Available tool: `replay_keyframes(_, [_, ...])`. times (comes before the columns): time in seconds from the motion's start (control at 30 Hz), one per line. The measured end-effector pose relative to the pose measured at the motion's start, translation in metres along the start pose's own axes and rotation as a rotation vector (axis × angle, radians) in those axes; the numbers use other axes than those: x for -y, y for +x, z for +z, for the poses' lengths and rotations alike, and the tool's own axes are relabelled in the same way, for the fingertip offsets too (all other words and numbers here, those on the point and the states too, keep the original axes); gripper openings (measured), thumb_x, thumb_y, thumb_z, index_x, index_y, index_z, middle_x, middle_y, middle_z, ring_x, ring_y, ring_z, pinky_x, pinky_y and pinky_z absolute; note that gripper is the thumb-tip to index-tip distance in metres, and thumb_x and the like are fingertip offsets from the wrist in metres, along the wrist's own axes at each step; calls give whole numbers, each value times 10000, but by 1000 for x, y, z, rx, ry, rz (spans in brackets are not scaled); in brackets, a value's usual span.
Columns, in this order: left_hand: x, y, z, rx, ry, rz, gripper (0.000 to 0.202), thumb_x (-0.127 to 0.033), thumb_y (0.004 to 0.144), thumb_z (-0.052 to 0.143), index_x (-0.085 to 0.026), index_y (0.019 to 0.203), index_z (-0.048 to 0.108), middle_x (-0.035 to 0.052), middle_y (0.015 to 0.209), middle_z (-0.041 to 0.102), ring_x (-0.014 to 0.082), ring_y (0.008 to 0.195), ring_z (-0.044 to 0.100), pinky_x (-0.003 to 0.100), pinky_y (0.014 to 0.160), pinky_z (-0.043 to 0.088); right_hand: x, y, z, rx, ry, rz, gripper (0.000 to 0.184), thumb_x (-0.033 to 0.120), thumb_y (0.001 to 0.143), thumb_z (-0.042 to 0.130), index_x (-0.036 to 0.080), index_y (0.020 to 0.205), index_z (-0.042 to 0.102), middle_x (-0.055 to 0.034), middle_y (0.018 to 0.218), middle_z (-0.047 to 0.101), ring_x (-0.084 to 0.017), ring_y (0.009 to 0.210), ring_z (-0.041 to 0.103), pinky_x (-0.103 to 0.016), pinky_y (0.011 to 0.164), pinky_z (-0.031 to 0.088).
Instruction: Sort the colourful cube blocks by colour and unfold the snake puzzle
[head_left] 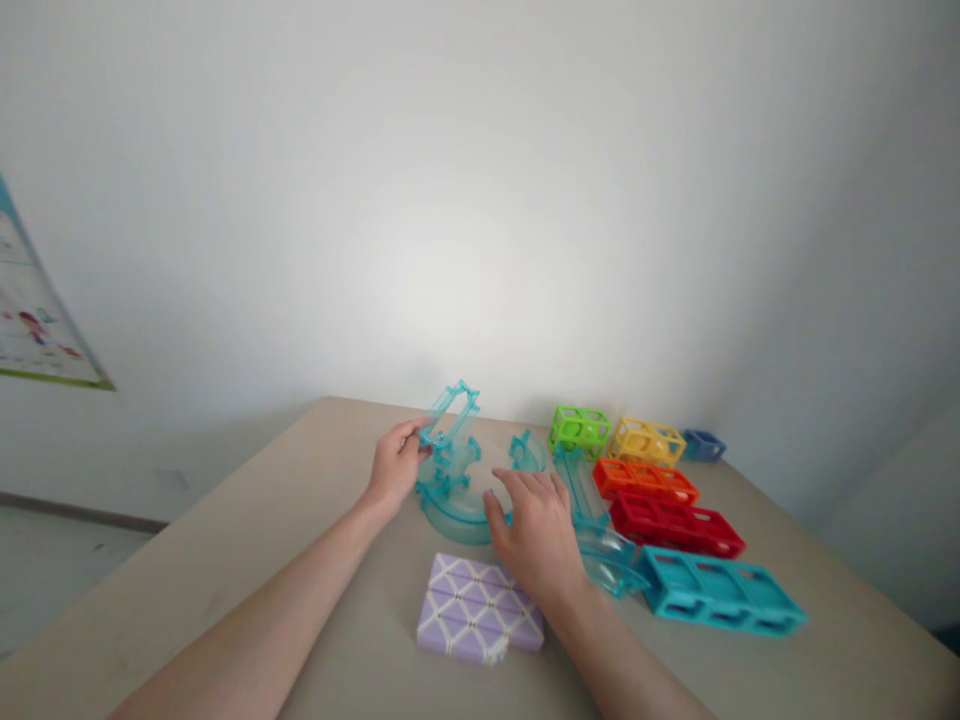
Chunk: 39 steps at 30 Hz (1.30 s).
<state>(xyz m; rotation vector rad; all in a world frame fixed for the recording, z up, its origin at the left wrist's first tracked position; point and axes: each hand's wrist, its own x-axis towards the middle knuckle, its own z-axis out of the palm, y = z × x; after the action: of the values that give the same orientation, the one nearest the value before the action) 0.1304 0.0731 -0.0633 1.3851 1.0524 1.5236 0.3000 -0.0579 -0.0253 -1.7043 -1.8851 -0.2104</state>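
My left hand (399,464) is closed on a translucent teal track piece (453,410), which it holds up at a slant above other teal pieces. My right hand (534,520) hovers with thumb and fingers apart, nothing visibly in its grasp. Between the hands lies a curved teal track piece (455,524), its right end partly hidden by my right thumb. Beyond my right hand sits a small curved teal piece (529,452). A straight teal track (583,488) and a wide clear teal piece (609,560) lie just right of that hand.
A purple patterned box (469,610) lies in front, near my right wrist. Open-frame blocks stand at right: green (580,430), yellow (646,442), orange (646,481), red (676,524), teal (721,592) and dark blue (705,446). A wall (480,200) rises behind the table (300,480).
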Motion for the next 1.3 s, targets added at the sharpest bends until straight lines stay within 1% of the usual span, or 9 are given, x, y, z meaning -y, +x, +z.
replay_keyframes(0.2, [-24,-25,9,269,-183,-4,315,-241,812,513,-156,1055,696,74,1107,641,183,900,657,298,763,568,5,0,-3,3,114,-148,533,275,929,476,242,1439,324,-61,1142,646,-240,1105,538,-480,1062,263])
replay_keyframes(0.33, [-35,-37,10,396,-41,78,292,-248,830,516,-185,1031,718,56,1037,627,169,873,652,253,708,565,5,1,-3,-24,152,-138,391,300,923,500,224,1305,467,-68,1075,660,-238,1044,559,-461,1049,285])
replay_keyframes(0.43, [-38,-37,11,317,-1,120,293,-262,838,509,-189,1037,712,43,938,624,155,782,660,257,673,563,3,3,-2,-31,148,-113,312,148,860,524,220,1164,546,-52,1004,679,-229,992,571,-430,1021,310])
replay_keyframes(0.53, [-34,-29,8,132,21,121,312,-257,847,463,-167,1032,697,41,904,623,148,724,668,276,675,567,-2,5,1,-42,135,-93,378,12,769,487,206,1081,577,-41,949,690,-220,970,577,-397,998,323])
replay_keyframes(0.67, [-19,-11,-5,-169,326,205,338,-183,828,428,-117,1022,696,64,877,629,153,706,674,275,712,557,-9,11,8,-56,101,-54,320,39,823,442,202,1038,615,-47,937,701,-215,967,593,-380,987,319])
replay_keyframes(0.77, [-10,1,-16,-258,599,178,400,-123,834,358,-93,1067,682,97,961,622,138,682,677,261,721,549,-12,15,12,-55,65,-14,331,43,840,412,200,1031,631,-54,915,705,-209,943,604,-360,954,335])
replay_keyframes(0.93, [-3,4,-24,-216,864,138,384,-109,818,401,-114,1029,722,121,898,622,227,846,662,355,865,506,-8,17,12,-37,4,15,363,120,882,394,176,1197,566,-82,1075,684,-232,1029,578,-363,914,350])
replay_keyframes(1.13, [4,-2,-21,-55,958,132,338,-80,767,459,-170,858,771,114,850,627,223,800,641,352,854,497,-5,14,12,55,-69,48,441,265,917,398,134,1333,462,-127,1303,577,-272,1151,517,-400,953,338])
replay_keyframes(1.3, [0,-5,-17,-10,958,178,280,-151,786,498,-174,875,762,113,871,617,249,886,611,397,923,462,-7,14,8,3,-110,64,399,271,912,416,140,1270,530,-142,1226,613,-279,1111,541,-406,924,370])
